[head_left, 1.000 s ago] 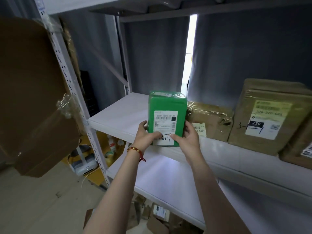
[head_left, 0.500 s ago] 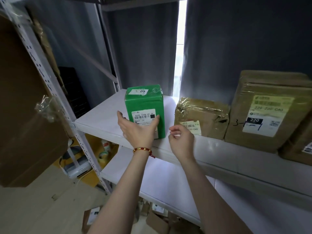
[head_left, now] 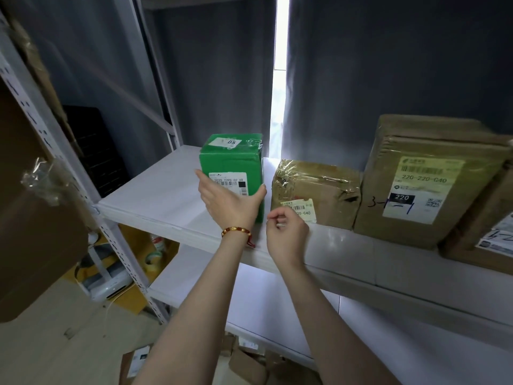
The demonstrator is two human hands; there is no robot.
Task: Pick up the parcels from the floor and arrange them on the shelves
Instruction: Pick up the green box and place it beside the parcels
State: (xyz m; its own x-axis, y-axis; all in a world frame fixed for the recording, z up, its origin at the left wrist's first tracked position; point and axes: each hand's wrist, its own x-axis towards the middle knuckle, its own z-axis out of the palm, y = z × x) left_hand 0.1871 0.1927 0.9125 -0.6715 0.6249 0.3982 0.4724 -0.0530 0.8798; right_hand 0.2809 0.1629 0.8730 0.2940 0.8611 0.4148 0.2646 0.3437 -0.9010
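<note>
Left hand (head_left: 230, 202) presses flat and spread against the upright green parcel (head_left: 231, 159), right hand (head_left: 286, 234) loosely curled, empty; a lopsided shove could tip it.

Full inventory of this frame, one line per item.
upper shelf: 1, white, holds four parcels
lower shelf: 1, white, below it
green parcel: 1, green, upper shelf, leftmost
small taped parcel: 1, brown, right of green
large labelled parcel: 1, brown, further right
cut-off parcel: 1, brown, far right
floor parcels: several, brown, under shelves
cardboard box: 1, brown, left foreground
curtains: 2, grey, behind shelves
bracelet: 1, red-gold, left wrist
left hand: 1, flat on green parcel's front
right hand: 1, loosely curled, empty
</note>
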